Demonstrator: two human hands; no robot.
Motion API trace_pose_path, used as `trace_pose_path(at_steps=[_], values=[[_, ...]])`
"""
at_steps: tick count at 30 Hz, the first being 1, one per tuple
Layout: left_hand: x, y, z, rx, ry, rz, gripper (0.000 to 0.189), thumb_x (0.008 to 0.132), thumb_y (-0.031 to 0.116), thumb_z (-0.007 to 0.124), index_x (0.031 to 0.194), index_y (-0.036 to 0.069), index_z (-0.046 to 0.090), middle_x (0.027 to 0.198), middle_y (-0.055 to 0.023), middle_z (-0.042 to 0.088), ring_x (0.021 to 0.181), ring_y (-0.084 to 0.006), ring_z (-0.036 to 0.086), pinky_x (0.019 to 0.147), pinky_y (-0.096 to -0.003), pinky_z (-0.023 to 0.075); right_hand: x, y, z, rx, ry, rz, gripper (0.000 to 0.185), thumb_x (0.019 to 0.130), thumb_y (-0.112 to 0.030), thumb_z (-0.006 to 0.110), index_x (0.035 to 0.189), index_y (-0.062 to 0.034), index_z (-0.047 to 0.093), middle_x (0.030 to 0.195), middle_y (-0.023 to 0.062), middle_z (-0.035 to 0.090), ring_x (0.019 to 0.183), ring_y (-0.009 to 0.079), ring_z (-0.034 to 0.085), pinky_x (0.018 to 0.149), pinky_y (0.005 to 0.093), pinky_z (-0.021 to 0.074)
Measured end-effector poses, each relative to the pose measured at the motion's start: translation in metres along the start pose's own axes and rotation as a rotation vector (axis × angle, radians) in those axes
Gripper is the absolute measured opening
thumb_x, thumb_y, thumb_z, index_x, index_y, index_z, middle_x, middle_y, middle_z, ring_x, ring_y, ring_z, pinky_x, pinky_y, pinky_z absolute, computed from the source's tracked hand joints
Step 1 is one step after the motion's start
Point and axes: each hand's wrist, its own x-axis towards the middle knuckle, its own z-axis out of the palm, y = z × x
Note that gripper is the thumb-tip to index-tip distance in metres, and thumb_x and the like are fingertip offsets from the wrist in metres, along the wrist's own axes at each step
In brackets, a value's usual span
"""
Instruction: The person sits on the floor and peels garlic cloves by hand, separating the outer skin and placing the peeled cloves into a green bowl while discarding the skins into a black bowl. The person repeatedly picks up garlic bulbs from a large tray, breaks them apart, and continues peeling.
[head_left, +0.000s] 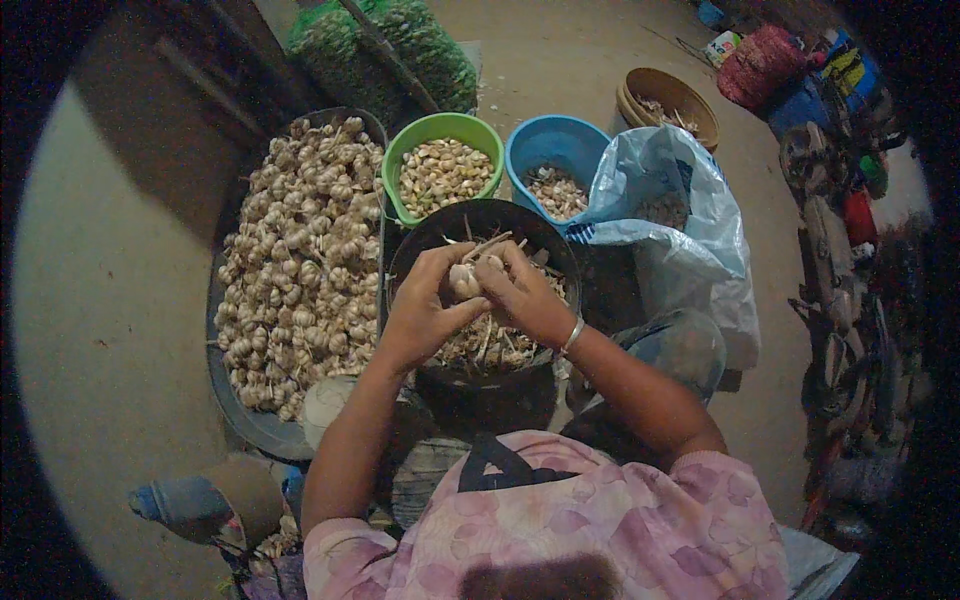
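Observation:
Between my two hands is a garlic bulb (464, 282), its dry stalk pointing up and to the right. My left hand (431, 296) grips it from the left, thumb along its near side. From the right, the fingers of my right hand (525, 289) press on the same bulb and partly hide it. Both hands are above a dark round tub (561, 225) that holds dry stalks and skins (487, 345). Just beyond the tub stand a green basin (491, 135) of loose garlic cloves (445, 176) and a blue bucket (551, 131) with smaller cloves (556, 193) at its bottom.
A long dark tray (247, 427) heaped with garlic bulbs (307, 277) lies at left. On the right stands an open pale plastic sack (705, 232), with a brown basket (637, 79) behind it. A full green mesh sack (382, 60) is at the back. Clutter (832, 300) lines the right side.

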Motion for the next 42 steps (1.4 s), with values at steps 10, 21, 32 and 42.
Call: trace_pose_path(at_steps=[10,21,32,42], values=[[-0.001,-0.004,-0.007,-0.150,-0.029,-0.162,0.048,0.082,0.006,0.070,0.125,0.001,0.049,0.107,-0.0091,0.053,0.093,-0.0171,0.062,0.079,-0.0289,0.0545,0.006,-0.006,-0.007,0.154,-0.027,0.287,0.033,0.093,-0.038,0.055,0.095,-0.0054,0.053,0.079,0.0023,0.055,0.069,0.0074,0.052,0.058,0.0236,0.0445],[0.002,0.004,-0.010,-0.330,-0.085,-0.298,0.044,0.084,0.007,0.069,0.123,-0.001,0.050,0.102,-0.0092,0.061,0.089,-0.0141,0.063,0.073,-0.0268,0.0545,0.001,-0.026,-0.012,0.360,-0.140,0.397,0.014,0.096,-0.025,0.051,0.098,-0.0113,0.051,0.078,-0.0008,0.053,0.061,0.0061,0.051,0.049,0.0190,0.0382],[0.001,-0.001,-0.004,-0.144,0.090,-0.230,0.042,0.075,0.010,0.078,0.109,0.001,0.055,0.098,-0.0071,0.060,0.082,-0.0119,0.061,0.071,-0.0255,0.0516,0.001,-0.008,-0.007,0.183,-0.082,0.221,0.022,0.094,-0.030,0.059,0.096,-0.0085,0.054,0.077,-0.0022,0.056,0.063,0.0044,0.052,0.051,0.0210,0.0408],[0.001,-0.010,-0.008,-0.139,0.239,-0.126,0.043,0.078,0.011,0.075,0.114,0.002,0.054,0.097,-0.0068,0.061,0.081,-0.0120,0.059,0.071,-0.0274,0.0507,0.026,-0.018,-0.008,0.063,0.044,0.103,0.028,0.095,-0.033,0.057,0.102,-0.0060,0.055,0.077,0.0041,0.058,0.067,0.0129,0.055,0.060,0.0293,0.0460]])
